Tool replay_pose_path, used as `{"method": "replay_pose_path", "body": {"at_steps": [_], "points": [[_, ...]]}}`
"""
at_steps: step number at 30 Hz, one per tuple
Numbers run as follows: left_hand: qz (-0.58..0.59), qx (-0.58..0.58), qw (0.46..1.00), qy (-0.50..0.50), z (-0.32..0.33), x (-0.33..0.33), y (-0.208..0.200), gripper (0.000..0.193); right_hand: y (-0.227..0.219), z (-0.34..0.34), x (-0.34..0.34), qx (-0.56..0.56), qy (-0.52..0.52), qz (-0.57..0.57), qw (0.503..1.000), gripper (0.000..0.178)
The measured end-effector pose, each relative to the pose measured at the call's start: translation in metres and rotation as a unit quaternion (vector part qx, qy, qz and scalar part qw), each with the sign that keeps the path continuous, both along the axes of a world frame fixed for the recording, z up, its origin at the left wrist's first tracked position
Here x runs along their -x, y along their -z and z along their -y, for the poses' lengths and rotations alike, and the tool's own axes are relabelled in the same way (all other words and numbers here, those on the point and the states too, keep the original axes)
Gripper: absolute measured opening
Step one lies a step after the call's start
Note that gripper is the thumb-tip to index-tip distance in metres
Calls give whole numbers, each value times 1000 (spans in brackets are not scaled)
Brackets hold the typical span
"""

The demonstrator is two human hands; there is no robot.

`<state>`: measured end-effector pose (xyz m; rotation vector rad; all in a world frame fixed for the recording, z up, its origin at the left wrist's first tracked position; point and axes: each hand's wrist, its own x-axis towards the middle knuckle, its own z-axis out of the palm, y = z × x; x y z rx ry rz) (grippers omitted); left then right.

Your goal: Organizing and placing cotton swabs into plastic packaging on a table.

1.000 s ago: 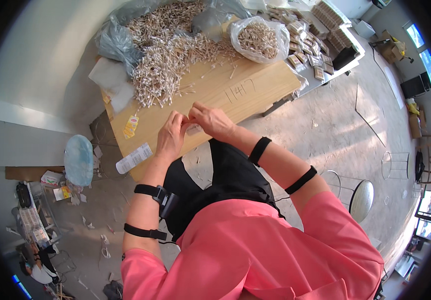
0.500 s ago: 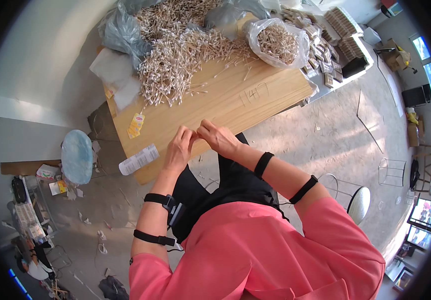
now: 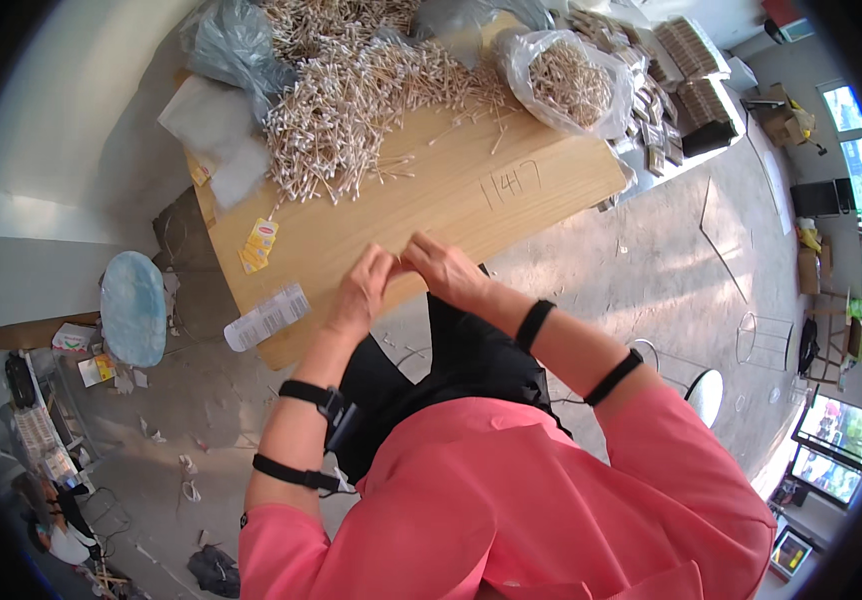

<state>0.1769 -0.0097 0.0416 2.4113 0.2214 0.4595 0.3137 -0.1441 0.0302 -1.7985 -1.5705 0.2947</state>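
Observation:
My left hand (image 3: pixel 359 292) and my right hand (image 3: pixel 445 272) meet over the table's near edge. Both are closed, thumbs and fingertips pinched together and almost touching. Whatever lies between the fingertips is too small or hidden to make out. Beyond them a big loose heap of cotton swabs (image 3: pixel 336 125) covers the far left of the wooden table (image 3: pixel 401 215). Left of my left hand lie a white printed label strip (image 3: pixel 268 318) and a few small yellow cards (image 3: pixel 260 245).
A clear plastic bag (image 3: pixel 523 75) full of swabs sits at the table's far right, near many small packs (image 3: pixel 656 130). Grey plastic bags (image 3: pixel 226 50) and white sheeting (image 3: pixel 213 130) edge the heap. A blue oval stool (image 3: pixel 134 308) stands left; a round-seated stool (image 3: pixel 704 398), right.
The view has shifted slightly, so the table and its contents sit a little differently. My hands remain pinched together at about the same place over the table edge.

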Motion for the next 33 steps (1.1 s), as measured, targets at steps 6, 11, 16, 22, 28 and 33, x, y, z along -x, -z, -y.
{"method": "replay_pose_path", "body": {"at_steps": [6, 11, 16, 22, 28, 33], "points": [[15, 0, 1000, 0, -10, -7, -6, 15, -2, -11, -10, 0, -25, 6, 1000, 15], [20, 33, 999, -26, -10, 4, -11, 14, -13, -10, -4, -4, -15, -7, 1000, 13], [65, 234, 940, -239, -9, 30, -37, 40, -64, 3, -1, -105, 139, -155, 972, 7], [202, 629, 738, -136, 55, 17, -99, 62, -112, 12, 41, -168, 111, -676, 709, 14], [290, 510, 793, -163, 80, 13, -173, 26, -162, 31, 46, -228, 126, -587, 767, 22], [317, 223, 913, -126, 96, 14, -229, 24, -172, 50, 42, -223, -5, -704, 674, 16]]}}
